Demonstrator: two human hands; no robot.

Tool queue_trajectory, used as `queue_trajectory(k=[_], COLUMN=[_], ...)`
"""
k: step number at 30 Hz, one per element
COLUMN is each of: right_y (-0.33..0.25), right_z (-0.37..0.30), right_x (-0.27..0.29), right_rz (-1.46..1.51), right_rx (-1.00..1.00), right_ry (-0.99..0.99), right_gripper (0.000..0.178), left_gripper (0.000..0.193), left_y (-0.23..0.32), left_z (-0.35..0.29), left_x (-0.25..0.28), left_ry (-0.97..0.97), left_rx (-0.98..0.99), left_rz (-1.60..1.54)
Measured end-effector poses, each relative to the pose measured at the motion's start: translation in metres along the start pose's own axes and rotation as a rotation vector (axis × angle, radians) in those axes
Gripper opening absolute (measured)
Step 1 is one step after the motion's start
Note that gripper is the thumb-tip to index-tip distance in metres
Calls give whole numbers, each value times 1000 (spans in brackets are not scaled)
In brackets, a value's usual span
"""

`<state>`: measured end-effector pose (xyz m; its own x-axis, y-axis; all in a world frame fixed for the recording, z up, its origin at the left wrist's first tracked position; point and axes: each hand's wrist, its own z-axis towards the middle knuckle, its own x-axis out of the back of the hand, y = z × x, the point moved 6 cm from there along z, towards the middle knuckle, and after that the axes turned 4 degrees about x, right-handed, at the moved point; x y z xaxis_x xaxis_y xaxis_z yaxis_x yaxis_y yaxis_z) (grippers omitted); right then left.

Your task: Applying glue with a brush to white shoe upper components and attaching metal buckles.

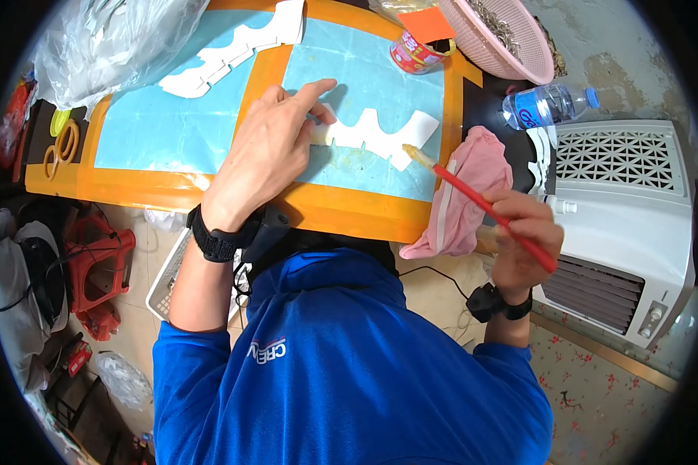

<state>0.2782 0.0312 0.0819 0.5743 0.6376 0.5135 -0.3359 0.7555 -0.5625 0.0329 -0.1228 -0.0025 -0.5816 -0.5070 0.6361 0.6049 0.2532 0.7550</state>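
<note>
My right hand [526, 239] is closed around the red handle of a brush [485, 208]. The brush's bristles, coated in something yellowish, touch the right part of a scalloped white cut-out piece [380, 139]. This piece lies on the blue sheet of the work board [349, 66]. Over its left end is my left hand [275, 139], index finger stretched out and thumb apart at the piece's edge. The other left fingers are partly hidden beneath the hand. A yellowish smear shows on the piece beside the thumb.
More white cut-outs [236, 50] lie at the far left beside a plastic bag [120, 50]. Scissors [62, 147] rest at the left edge. At the right are a red tub [412, 56], pink basket [539, 66], water bottle [547, 106], pink cloth [481, 170] and white appliance [613, 225].
</note>
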Motion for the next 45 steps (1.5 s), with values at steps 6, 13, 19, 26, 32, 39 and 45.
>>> queue_trajectory(k=[6,13,19,26,32,39,45], right_y=[-22,-29,-27,-23,-14,4,18], right_z=[-3,-5,-3,2,8,21,23], right_x=[-20,-23,-20,-16,-14,0,13], right_rz=[-121,-83,-71,-24,29,16,65], right_rx=[103,144,71,2,-52,-74,-178], right_ry=[-282,-341,-310,-161,-83,34,140], right_gripper=[30,36,36,28,23,21,18], left_gripper=[50,51,51,50,49,49,50], left_y=[0,0,-1,-1,-1,-1,-2], left_z=[-1,-1,-1,-1,-1,-1,-1], left_x=[0,-1,-1,-1,-1,0,1], left_ry=[6,6,10,6,7,9,9], left_rx=[-6,-1,-10,-5,-8,-8,0], left_rz=[3,2,1,-12,-9,-16,-25])
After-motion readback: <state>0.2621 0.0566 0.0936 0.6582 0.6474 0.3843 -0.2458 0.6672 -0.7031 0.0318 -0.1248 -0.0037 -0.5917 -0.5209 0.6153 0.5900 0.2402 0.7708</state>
